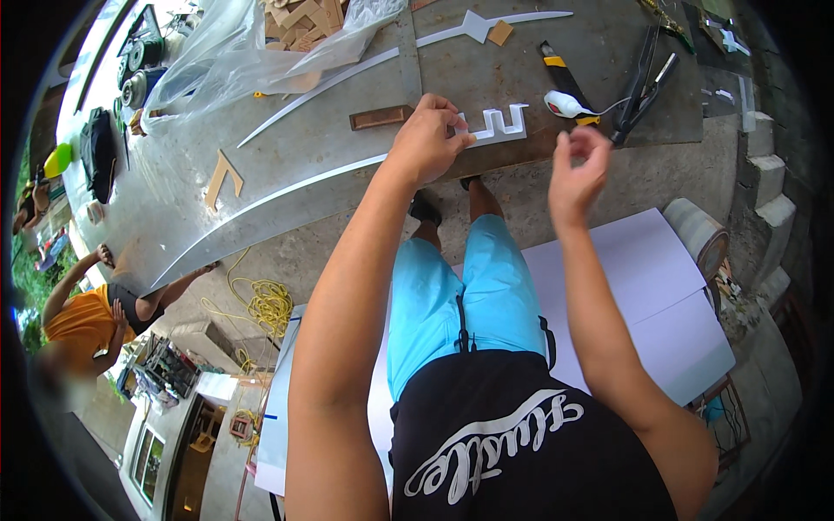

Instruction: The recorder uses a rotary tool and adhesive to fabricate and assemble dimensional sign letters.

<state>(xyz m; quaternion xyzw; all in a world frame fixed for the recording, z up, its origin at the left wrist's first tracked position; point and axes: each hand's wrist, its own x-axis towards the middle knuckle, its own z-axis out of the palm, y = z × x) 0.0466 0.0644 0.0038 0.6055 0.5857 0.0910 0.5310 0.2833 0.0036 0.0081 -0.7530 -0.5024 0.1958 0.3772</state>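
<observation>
Gray metal makes up the big table top [287, 156] in front of me, with an open yard around it. Closest to me are my black shirt [521, 425] and my bright blue shorts [499, 278]. Big white sheets [617, 278] lie beside my legs.

My right hand [580, 178] is up near the table edge. Its finger and thumb curl close to each other, but it is blurry, so I cannot tell if they hold a thing. My left hand [427, 139] has bent fingers, close together, on the left end of a white zigzag piece [504, 128] near the edge of the table. A long thin white strip [304, 186] curves away to the left of that hand.

Past my left hand is a brown block [380, 118]. Just beyond my right hand are a white squeeze bottle [565, 105], a yellow and black utility knife [563, 74] and a long black tool [641, 87]. To the left lies a tan bent piece [224, 181].

Farther back, a white strip with a star shape [475, 26] is near a tan square [500, 33]. A clear plastic bag [217, 65] is by a pile of tan pieces [304, 19]. Off to the left is a person in an orange shirt [82, 317].
</observation>
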